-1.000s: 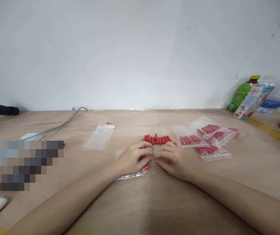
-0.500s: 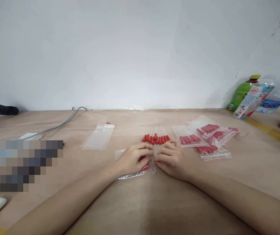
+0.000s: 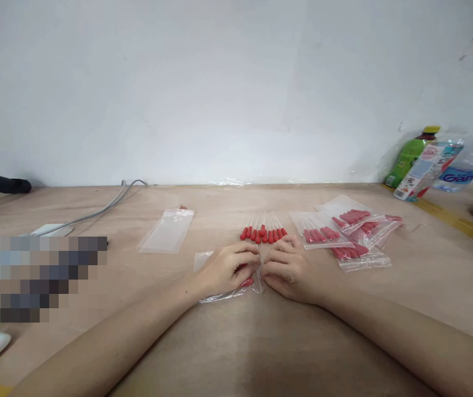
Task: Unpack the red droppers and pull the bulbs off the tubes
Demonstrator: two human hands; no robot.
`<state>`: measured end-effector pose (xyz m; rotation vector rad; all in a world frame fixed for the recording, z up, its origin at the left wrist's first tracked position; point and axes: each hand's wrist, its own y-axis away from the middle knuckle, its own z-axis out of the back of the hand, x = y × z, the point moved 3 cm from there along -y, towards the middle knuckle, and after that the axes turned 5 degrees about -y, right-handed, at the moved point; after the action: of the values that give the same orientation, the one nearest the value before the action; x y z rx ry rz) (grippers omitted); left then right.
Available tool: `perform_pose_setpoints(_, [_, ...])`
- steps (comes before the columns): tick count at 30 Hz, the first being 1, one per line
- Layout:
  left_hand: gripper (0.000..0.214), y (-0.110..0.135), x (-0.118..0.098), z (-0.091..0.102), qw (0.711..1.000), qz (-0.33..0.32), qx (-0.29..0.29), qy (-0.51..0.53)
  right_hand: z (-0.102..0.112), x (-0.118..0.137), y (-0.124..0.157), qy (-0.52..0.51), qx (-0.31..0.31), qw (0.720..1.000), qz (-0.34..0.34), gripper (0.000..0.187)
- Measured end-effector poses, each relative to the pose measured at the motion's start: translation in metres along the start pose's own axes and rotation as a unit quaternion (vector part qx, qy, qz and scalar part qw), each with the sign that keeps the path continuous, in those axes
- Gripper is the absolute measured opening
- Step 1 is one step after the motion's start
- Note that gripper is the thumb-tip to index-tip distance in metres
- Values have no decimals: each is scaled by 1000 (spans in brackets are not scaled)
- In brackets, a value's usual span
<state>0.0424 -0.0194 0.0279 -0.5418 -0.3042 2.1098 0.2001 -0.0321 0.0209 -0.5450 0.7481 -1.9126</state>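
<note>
Left hand (image 3: 230, 264) half curled, palm down over a clear bag (image 3: 230, 294) on the desk (image 3: 178, 342); red ends (image 3: 246, 283) show under its thumb. From where I stand, can't tell if it grips the bag or just rests on it. Right hand (image 3: 290, 270) bent, fingertips gathered by the bag's right edge; whether they pinch the plastic, can't tell.

Done, by the look of it: several filled bags (image 3: 354, 251), overlapped in a pile beyond and right of the right hand, red ends inside. Bag at the left hand looks loaded too, at least partly; seal hidden, so probably mid-step on this one.

Left: a fan of loose red-ended sticks (image 3: 265, 237), clear stems pointing away, just beyond both hands and unbagged. Flat clear bags (image 3: 168, 231), no red seen inside, lie beyond and left of the left hand, well apart. I'd call it past the start, unfinished.
</note>
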Motion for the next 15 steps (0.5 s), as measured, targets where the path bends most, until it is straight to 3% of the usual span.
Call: perform_pose_setpoints(15, [24, 0, -2, -1, 999, -20, 27, -27, -1, 1, 2, -8, -25, 999, 30, 13])
